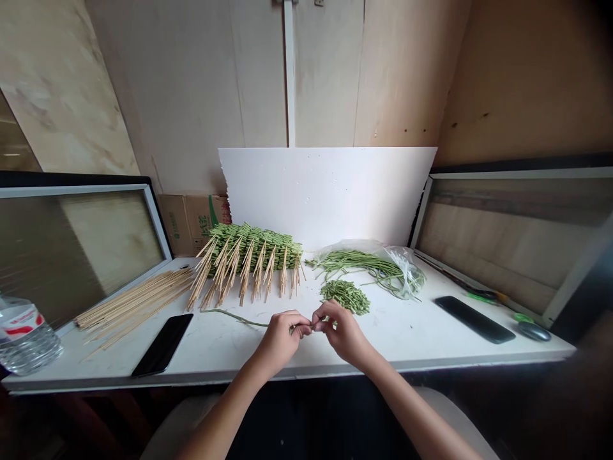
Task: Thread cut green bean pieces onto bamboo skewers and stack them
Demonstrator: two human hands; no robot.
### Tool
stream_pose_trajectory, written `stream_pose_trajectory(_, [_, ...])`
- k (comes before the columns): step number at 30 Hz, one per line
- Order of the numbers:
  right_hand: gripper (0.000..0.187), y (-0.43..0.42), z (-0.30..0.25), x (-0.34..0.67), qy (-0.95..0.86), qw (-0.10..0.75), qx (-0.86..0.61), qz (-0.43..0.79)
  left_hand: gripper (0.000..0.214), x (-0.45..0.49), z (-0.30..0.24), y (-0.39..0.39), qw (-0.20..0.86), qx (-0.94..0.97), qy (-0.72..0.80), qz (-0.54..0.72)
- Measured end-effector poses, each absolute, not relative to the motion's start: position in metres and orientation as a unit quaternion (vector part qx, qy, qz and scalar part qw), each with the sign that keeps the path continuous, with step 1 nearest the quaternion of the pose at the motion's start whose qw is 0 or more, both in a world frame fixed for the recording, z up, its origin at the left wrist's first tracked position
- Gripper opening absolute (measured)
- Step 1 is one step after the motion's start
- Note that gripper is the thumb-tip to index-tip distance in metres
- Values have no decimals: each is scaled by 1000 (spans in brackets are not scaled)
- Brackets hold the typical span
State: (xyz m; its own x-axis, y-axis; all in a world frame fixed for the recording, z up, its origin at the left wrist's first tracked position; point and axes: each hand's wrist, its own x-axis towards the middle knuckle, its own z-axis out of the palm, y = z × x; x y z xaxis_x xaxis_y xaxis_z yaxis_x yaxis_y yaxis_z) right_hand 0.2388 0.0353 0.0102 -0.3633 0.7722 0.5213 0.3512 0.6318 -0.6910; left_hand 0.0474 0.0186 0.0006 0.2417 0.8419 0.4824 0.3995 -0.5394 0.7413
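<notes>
My left hand [282, 335] and my right hand [340, 329] meet over the front of the white table [412, 338], both pinched on one long green bean [230, 315] whose stem trails off to the left. A small heap of cut bean pieces [345, 295] lies just beyond my right hand. Behind it, whole long beans [357, 262] spill from a clear plastic bag [405, 268]. A stack of bean-wrapped skewers [249, 259] stands at the back centre. Bare bamboo skewers [134, 300] lie to the left.
A black phone [163, 345] lies at the front left, a water bottle [23, 335] at the far left edge. A black remote-like bar [474, 318], green-handled scissors [483, 295] and a mouse [534, 331] sit at the right. A white foam board [325, 191] leans behind.
</notes>
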Motion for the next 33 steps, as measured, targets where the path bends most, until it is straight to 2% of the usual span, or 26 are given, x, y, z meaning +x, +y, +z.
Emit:
stream_pose_trajectory(5, [12,40,3,236,-768,445,-316,334,27,48,-4,20,290,742,376,474])
stream_pose_trajectory(9, [28,45,5,242,-747,450,-271,406,24,46,-5,23,322,730,358,485])
stream_pose_trajectory(11, [29,51,6,250,-747,467,-309,359,21,42,-6,25,338,724,360,482])
stream_pose_trajectory(13, [27,62,3,261,-753,479,-370,260,26,39,-6,28,340,717,375,480])
stream_pose_trajectory(16, [27,81,-12,278,-766,444,-442,146,38,36,-6,30,305,712,414,478])
stream_pose_trajectory(20, [19,96,-39,288,-746,399,-516,134,40,37,-6,29,261,725,441,460])
stream_pose_trajectory(25, [16,96,-54,287,-759,383,-519,94,35,39,-5,26,273,731,438,447])
stream_pose_trajectory(30, [30,96,-47,287,-751,387,-525,101,34,37,-6,27,266,735,432,449])
stream_pose_trajectory(33, [41,89,-29,282,-734,417,-506,176,29,37,-9,30,271,726,428,465])
